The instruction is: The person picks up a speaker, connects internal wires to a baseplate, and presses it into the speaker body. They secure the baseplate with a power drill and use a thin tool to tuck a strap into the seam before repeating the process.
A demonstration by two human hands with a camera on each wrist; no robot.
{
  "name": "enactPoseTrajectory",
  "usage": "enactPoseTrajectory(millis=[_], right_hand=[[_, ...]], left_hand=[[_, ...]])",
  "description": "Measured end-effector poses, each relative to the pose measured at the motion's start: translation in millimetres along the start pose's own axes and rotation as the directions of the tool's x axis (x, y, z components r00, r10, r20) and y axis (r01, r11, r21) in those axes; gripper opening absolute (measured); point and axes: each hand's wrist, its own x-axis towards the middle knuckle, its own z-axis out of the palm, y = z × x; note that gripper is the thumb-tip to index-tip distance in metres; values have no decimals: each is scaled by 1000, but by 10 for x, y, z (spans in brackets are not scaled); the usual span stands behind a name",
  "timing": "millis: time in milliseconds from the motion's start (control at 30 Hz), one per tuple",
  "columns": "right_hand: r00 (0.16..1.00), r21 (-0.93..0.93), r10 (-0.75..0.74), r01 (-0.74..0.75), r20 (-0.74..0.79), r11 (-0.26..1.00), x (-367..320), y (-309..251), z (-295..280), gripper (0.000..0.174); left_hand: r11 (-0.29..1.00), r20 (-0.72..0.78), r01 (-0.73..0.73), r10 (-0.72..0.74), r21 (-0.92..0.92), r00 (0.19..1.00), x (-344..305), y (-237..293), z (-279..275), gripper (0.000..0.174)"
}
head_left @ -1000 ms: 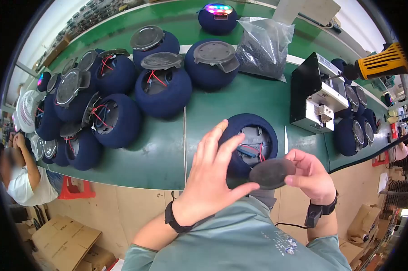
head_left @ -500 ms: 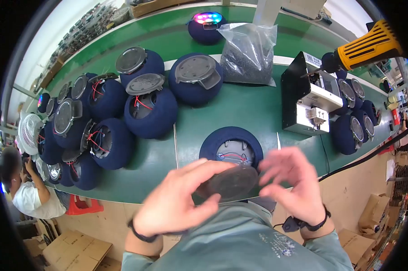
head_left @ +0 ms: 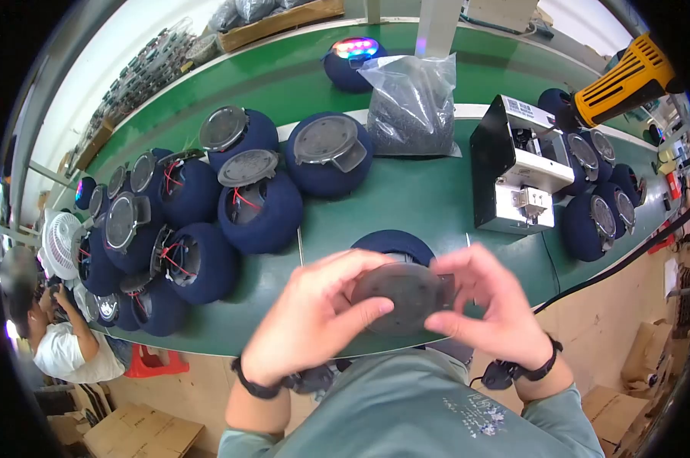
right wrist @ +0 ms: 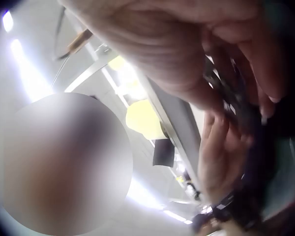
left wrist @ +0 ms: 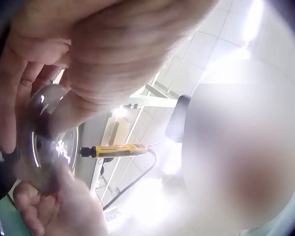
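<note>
A dark, round plastic cover (head_left: pixel 400 299) with a tab on its right side is held up in front of the body. My left hand (head_left: pixel 303 317) grips its left edge, thumb on the near face and fingers behind. At the tab, my right hand (head_left: pixel 491 305) pinches the cover between thumb and fingers. The left wrist view shows the glossy rim of the cover (left wrist: pixel 44 147) between both hands. Just behind the hands, a navy ball-shaped housing (head_left: pixel 397 241) sits on the green table, its opening mostly hidden by the cover.
Several navy housings (head_left: pixel 259 217) with similar covers and red wires crowd the left. A bag of dark bits (head_left: pixel 412 111) and a lit housing (head_left: pixel 353 69) stand at the back. Right are a black-and-white machine (head_left: pixel 517 168), a yellow electric screwdriver (head_left: pixel 623 80) and more housings (head_left: pixel 588 227).
The cover passed from my right hand to my left, moving left and turning its face toward me. My right hand came off it, then took hold of its tab.
</note>
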Motion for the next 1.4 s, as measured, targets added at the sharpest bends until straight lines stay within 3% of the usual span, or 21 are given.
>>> enactPoseTrajectory(millis=[33,67,100,133,200,367,433,467,500,567,600,767,867,900,933,967,1033,1067,1100,1167,1400], right_hand=[[995,-39,-85,83,-49,996,76,-71,-4,58],[998,35,-56,55,24,998,146,-82,-29,48],[995,105,-32,22,98,994,187,-78,-36,38],[994,104,-30,20,103,994,190,-68,9,38],[988,594,156,-118,-13,796,169,-24,135,19],[954,761,300,-193,-2,619,-44,213,218,30],[994,386,102,-77,-45,919,-136,173,165,48],[993,77,38,-29,-113,997,-153,55,89,78],[994,71,41,-34,-98,997,-122,-43,75,78],[954,-418,-301,269,-10,867,-15,-204,60,103],[941,-491,-289,338,174,803,84,-274,1,109],[938,-631,-296,341,181,697,176,-287,140,98],[967,-448,-235,254,97,857,183,-235,82,90],[992,-242,-109,122,68,963,179,-201,19,95],[998,-93,-27,32,61,995,187,-215,-29,98],[996,56,56,-60,65,997,207,-235,-84,101],[991,156,11,-32,132,987,278,-41,-257,99],[980,264,-44,-9,193,964,308,68,-316,98],[981,259,-36,-15,191,966,331,136,-345,98],[965,340,-109,21,240,940,370,215,-378,99],[934,270,-250,179,256,946,399,292,-369,100]], left_hand=[[978,82,-110,97,177,992,113,11,-110,51],[972,133,-10,-22,236,991,200,153,-167,56],[996,106,82,-85,24,991,291,136,-169,55],[997,7,78,-78,29,997,396,161,-176,56],[993,-203,65,-44,99,978,460,192,-100,60],[986,-152,94,-116,-141,982,139,20,119,59],[962,-56,208,-221,-178,974,154,26,59,57],[962,-30,201,-210,-183,977,210,74,0,59],[970,-9,216,-219,-113,976,256,127,-70,65],[990,36,141,-141,8,989,386,143,-175,69],[987,63,159,-159,8,985,438,181,-202,73],[987,0,157,-157,26,988,586,201,-165,64],[975,-34,188,-193,-121,981,514,171,-156,54],[944,-35,223,-238,-244,971,490,162,-149,49],[950,-111,172,-207,-262,972,419,141,-139,33],[949,-108,169,-204,-267,973,370,38,-96,33],[999,-285,-23,13,-32,959,289,-240,20,24],[942,-269,-176,255,287,929,225,-209,50,21],[906,-297,-308,392,291,871,245,-305,139,26],[773,-259,-334,530,540,807,248,-324,212,26],[803,-290,-269,471,532,833,204,-451,295,20]])
